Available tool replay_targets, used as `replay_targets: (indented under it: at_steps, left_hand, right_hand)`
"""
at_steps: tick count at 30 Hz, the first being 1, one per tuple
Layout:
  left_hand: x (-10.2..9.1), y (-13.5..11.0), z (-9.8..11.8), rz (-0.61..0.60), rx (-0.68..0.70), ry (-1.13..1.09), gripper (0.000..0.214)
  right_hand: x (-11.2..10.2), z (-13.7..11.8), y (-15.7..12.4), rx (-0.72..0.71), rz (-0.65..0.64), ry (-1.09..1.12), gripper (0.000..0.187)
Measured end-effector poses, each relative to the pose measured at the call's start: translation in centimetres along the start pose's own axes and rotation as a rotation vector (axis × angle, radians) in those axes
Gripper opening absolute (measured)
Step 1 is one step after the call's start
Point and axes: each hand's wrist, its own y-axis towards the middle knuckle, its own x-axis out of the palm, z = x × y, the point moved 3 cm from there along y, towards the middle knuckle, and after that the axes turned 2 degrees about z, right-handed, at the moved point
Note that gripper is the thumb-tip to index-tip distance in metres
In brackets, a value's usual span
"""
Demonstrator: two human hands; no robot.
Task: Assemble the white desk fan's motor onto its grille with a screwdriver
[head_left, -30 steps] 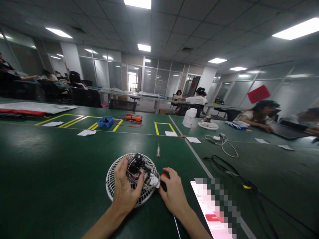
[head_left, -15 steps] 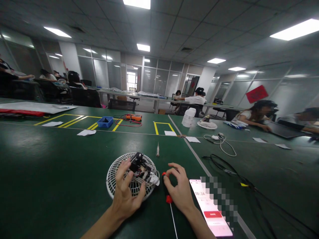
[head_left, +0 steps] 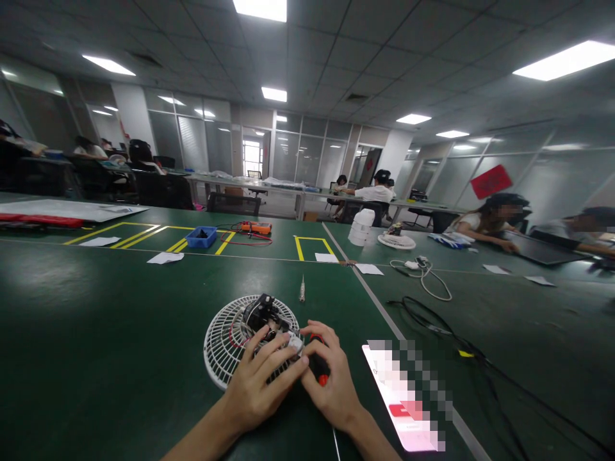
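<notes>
A white round fan grille lies on the green table in front of me. On it sits a black motor with red and white wires. My left hand rests over the near right part of the grille, fingers stretched toward a small white part by the motor. My right hand is closed round the black and red handle of a screwdriver, whose thin shaft runs back toward me under the wrist. The two hands touch at the fingertips.
A phone with a lit screen lies right of my right hand. A small screwdriver lies beyond the grille. Black cables and a white cable trail on the right. A blue bin, papers and seated people are farther off.
My left hand slid right off the motor toward the grille's near edge. My right hand closed on the screwdriver handle and moved left to meet it.
</notes>
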Motion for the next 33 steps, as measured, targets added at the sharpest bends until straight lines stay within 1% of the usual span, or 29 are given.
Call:
replay_targets:
  at_steps: [3,6,11,13,15,18,20,22,24,26,28,33]
  left_hand:
    - [0.1,0.0,0.0,-0.006,0.012,-0.049,0.030]
    - [0.2,-0.2,-0.2,-0.008,-0.011,-0.052,0.030]
    - [0.2,-0.6,-0.8,-0.025,-0.060,-0.001,0.031]
    - [0.1,-0.7,-0.9,-0.026,-0.070,-0.003,0.031]
    - [0.0,-0.7,-0.8,-0.021,-0.067,-0.008,0.032]
    - [-0.1,-0.9,-0.6,-0.012,-0.052,-0.020,0.032]
    - [-0.2,-1.0,-0.4,-0.012,-0.054,-0.032,0.030]
    - [-0.3,-1.1,-0.4,-0.006,-0.068,-0.046,0.029]
    - [-0.4,-1.1,-0.5,0.004,-0.083,-0.054,0.030]
    - [-0.5,-1.1,-0.7,0.012,-0.098,-0.055,0.032]
    - [-0.6,-1.1,-0.9,0.014,-0.113,-0.054,0.033]
    - [-0.7,-1.2,-1.1,0.023,-0.127,-0.074,0.034]
  right_hand:
    - [0.0,0.1,0.0,0.003,0.014,-0.020,0.004]
    - [-0.2,0.4,0.3,0.011,0.051,-0.082,0.005]
    - [-0.7,1.2,0.5,0.159,0.124,-0.125,0.009]
    - [-0.9,1.4,0.5,0.181,0.136,-0.128,0.010]
    - [-1.0,1.5,0.4,0.184,0.120,-0.132,0.009]
    - [-1.2,1.5,0.3,0.179,0.025,-0.150,0.008]
    - [-1.3,1.5,0.2,0.179,-0.081,-0.185,0.009]
    - [-1.3,1.5,0.1,0.185,-0.217,-0.225,0.009]
    - [-1.0,1.4,-0.1,0.188,-0.342,-0.254,0.015]
    - [-0.7,1.3,-0.2,0.188,-0.425,-0.272,0.023]
    - [-0.4,1.2,-0.2,0.190,-0.454,-0.288,0.024]
    - [0.0,1.2,-0.3,0.177,-0.447,-0.290,0.012]
